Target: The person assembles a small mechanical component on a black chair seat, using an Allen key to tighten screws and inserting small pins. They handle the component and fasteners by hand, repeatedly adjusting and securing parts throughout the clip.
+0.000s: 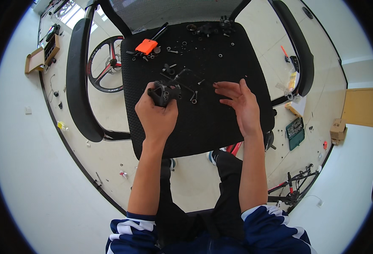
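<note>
Striped sleeves (262, 224) lowest — left hand (156, 114) grips a black part (163, 93), right hand (239, 103) spread open over the chair seat (212, 127).

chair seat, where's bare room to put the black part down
The near half of the chair seat is bare, from below both hands to the front edge, and so is the strip between the left hand, which holds the black part, and the open right hand. The back is crowded with an orange tool and washers.

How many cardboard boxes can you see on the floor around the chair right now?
2. One open cardboard box lies on the floor at the far left, beside the bicycle wheel. One small closed box sits at the right. Others may be hidden beyond the rim.
</note>
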The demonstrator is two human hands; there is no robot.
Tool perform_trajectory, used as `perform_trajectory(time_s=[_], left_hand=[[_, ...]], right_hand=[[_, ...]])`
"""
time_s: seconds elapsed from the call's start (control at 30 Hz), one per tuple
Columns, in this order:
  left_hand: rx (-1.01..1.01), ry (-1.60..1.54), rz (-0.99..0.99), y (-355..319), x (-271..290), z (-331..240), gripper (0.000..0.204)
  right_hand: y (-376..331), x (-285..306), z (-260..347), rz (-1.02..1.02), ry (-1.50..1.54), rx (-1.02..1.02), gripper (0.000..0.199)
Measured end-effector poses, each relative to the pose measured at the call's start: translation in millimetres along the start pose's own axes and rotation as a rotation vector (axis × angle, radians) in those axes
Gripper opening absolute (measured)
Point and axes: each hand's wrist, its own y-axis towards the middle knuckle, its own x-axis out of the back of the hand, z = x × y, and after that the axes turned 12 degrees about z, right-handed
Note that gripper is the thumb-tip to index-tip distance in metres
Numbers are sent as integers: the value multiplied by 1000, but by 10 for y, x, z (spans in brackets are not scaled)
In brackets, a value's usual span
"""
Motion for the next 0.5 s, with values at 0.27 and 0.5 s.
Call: perform_trajectory(time_s=[0.27, 0.5], left_hand=[[82, -71, 85, -13, -40, 37, 13], [14, -35, 296, -60, -75, -121, 15]], right_hand=[[-16, -39, 19, 5, -17, 1, 58], [2, -276, -41, 112, 58, 4, 46]])
